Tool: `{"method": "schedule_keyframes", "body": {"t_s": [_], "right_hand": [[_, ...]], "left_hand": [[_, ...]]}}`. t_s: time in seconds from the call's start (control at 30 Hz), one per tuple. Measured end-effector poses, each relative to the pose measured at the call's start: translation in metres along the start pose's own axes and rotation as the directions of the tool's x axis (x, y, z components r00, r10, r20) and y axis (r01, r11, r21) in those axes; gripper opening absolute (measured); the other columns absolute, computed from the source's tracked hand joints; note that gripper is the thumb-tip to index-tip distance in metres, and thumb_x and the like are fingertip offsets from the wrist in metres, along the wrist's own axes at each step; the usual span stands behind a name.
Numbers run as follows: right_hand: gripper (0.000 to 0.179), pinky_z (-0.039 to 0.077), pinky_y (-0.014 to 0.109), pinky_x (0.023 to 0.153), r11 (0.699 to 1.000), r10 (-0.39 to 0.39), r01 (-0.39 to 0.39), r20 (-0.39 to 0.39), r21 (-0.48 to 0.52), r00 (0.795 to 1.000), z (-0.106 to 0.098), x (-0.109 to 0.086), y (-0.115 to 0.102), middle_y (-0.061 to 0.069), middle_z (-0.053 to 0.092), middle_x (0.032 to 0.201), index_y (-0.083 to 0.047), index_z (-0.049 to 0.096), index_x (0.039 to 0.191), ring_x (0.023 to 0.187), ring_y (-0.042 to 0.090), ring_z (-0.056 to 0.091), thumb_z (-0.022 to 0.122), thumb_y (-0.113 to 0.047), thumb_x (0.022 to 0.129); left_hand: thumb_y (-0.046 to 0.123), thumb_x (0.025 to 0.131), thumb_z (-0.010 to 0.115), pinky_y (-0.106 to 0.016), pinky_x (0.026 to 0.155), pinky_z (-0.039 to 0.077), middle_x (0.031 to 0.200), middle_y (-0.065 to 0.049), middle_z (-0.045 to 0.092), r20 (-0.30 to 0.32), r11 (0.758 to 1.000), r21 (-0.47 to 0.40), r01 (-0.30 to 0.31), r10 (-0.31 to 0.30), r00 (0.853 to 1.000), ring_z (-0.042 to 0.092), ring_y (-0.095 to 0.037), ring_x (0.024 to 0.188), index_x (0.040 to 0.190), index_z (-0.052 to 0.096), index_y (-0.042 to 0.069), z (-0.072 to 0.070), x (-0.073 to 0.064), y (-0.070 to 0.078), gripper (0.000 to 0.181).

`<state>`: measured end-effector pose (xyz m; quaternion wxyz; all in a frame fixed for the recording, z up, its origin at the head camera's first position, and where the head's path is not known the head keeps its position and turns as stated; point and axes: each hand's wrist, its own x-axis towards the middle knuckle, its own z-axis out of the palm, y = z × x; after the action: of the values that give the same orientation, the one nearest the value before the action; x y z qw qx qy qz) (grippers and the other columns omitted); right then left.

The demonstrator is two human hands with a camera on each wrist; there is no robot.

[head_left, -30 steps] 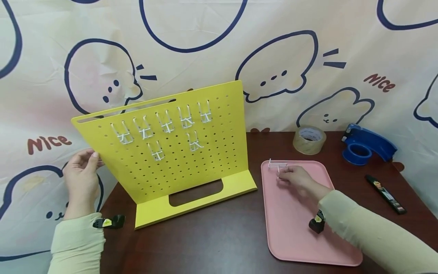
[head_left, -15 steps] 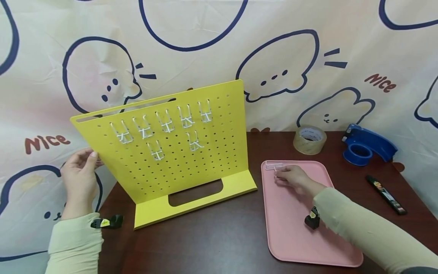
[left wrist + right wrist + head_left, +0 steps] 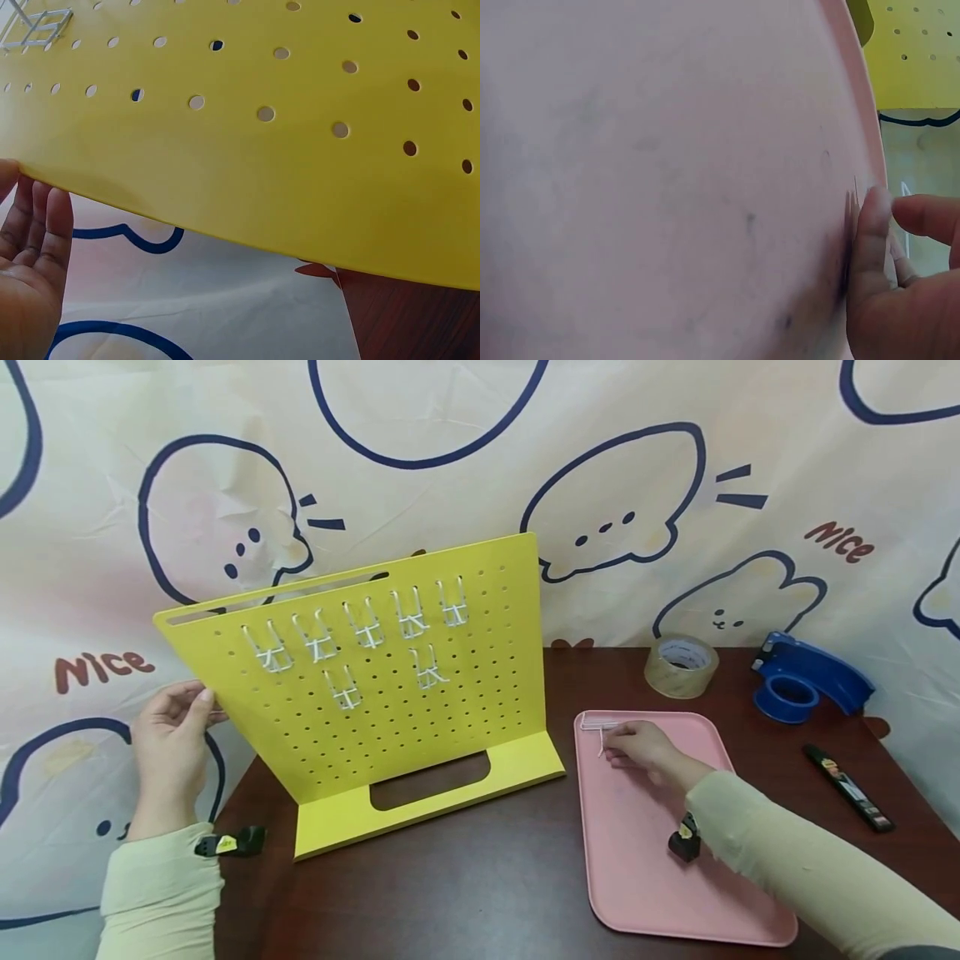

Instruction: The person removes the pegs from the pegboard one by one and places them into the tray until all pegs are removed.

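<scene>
A yellow pegboard (image 3: 510, 756) stands on the table, with several white wire hooks (image 3: 453, 614) hung in its upper holes. My left hand (image 3: 171, 747) holds the board's left edge between thumb and fingers, also visible in the left wrist view, where the board's edge (image 3: 172, 202) runs past the fingers. Over the far left corner of the pink tray (image 3: 637, 860), my right hand (image 3: 648, 750) pinches another white wire hook (image 3: 597, 725). In the right wrist view, the fingers (image 3: 870, 247) largely hide that hook.
A roll of clear tape (image 3: 680, 668) and a blue tape dispenser (image 3: 813, 672) stand behind and right of the tray. A black marker-like stick (image 3: 847, 787) lies at the right. A printed cloth (image 3: 450, 502) hangs behind the dark table (image 3: 465, 868).
The hook in my right hand has tipped and lowered into the tray's far left corner; the hand has shifted slightly left. My left hand stays on the board's edge.
</scene>
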<state>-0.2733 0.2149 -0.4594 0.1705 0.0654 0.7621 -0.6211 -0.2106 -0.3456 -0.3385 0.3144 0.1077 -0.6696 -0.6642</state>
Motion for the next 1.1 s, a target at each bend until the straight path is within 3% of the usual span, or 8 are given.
{"method": "schedule_keyframes", "body": {"t_s": [0.1,0.2,0.37,0.53,0.67,0.87,1.1], "right_hand": [[0.021,0.057,0.024,0.066,0.997,-0.024,0.022,-0.029,-0.075,0.999,0.0,-0.003,-0.006,0.005,0.065,0.084,0.013,0.056,0.116,0.072,0.01,0.062,0.056,-0.004,0.104],[0.026,0.058,0.025,0.072,0.992,-0.084,0.082,-0.022,-0.098,0.996,0.004,-0.008,-0.025,0.009,0.067,0.093,0.013,0.057,0.12,0.078,0.01,0.063,0.057,-0.008,0.105],[0.027,0.058,0.029,0.088,0.979,-0.199,0.193,0.095,0.068,0.975,0.023,-0.017,-0.083,0.007,0.067,0.102,0.011,0.056,0.127,0.09,0.012,0.066,0.054,-0.008,0.108],[0.035,0.056,0.026,0.093,0.954,-0.245,0.207,0.171,0.216,0.954,0.05,-0.027,-0.148,0.011,0.066,0.117,0.008,0.051,0.139,0.107,0.021,0.065,0.052,-0.01,0.109],[0.035,0.055,0.027,0.095,0.929,-0.263,0.195,0.191,0.313,0.946,0.074,-0.035,-0.186,0.015,0.063,0.123,0.005,0.051,0.14,0.112,0.024,0.064,0.054,-0.01,0.108],[0.024,0.058,0.027,0.088,0.9,-0.3,0.187,0.249,0.393,0.921,0.106,-0.034,-0.209,0.012,0.068,0.109,0.003,0.059,0.128,0.098,0.02,0.068,0.055,-0.01,0.108],[0.017,0.058,0.025,0.084,0.864,-0.266,0.116,0.249,0.49,0.931,0.129,-0.03,-0.217,0.012,0.068,0.103,0.003,0.062,0.119,0.091,0.018,0.068,0.051,-0.007,0.109]], "left_hand": [[0.002,0.102,0.063,-0.01,0.072,0.054,0.097,0.001,0.067,0.007,1.0,0.005,-0.012,0.012,1.0,0.065,-0.008,0.079,0.104,0.072,0.011,0.001,-0.001,0.0,0.013],[0.001,0.102,0.063,-0.01,0.072,0.054,0.096,0.001,0.067,0.008,1.0,0.014,-0.028,0.028,1.0,0.065,-0.008,0.078,0.103,0.072,0.012,0.001,-0.002,0.0,0.014],[0.0,0.101,0.063,-0.011,0.07,0.054,0.094,0.0,0.067,0.007,0.999,-0.002,-0.038,0.038,0.999,0.065,-0.008,0.077,0.102,0.072,0.01,-0.001,-0.002,-0.003,0.014],[0.0,0.101,0.063,-0.011,0.07,0.054,0.094,0.0,0.067,0.01,1.0,-0.01,-0.024,0.024,1.0,0.065,-0.009,0.077,0.103,0.072,0.01,-0.002,-0.001,-0.003,0.014],[0.0,0.101,0.063,-0.011,0.071,0.054,0.096,-0.001,0.068,0.026,1.0,-0.015,-0.01,0.01,1.0,0.065,-0.01,0.079,0.104,0.072,0.01,-0.001,0.002,-0.002,0.013],[0.001,0.101,0.063,-0.011,0.07,0.054,0.095,-0.001,0.067,0.017,1.0,-0.021,0.004,-0.003,1.0,0.065,-0.01,0.079,0.103,0.071,0.01,-0.002,0.001,-0.001,0.013],[0.002,0.102,0.062,-0.01,0.072,0.054,0.098,0.002,0.067,0.019,1.0,0.02,-0.006,0.006,1.0,0.064,-0.009,0.082,0.106,0.071,0.012,-0.002,-0.001,0.0,0.014]]}}
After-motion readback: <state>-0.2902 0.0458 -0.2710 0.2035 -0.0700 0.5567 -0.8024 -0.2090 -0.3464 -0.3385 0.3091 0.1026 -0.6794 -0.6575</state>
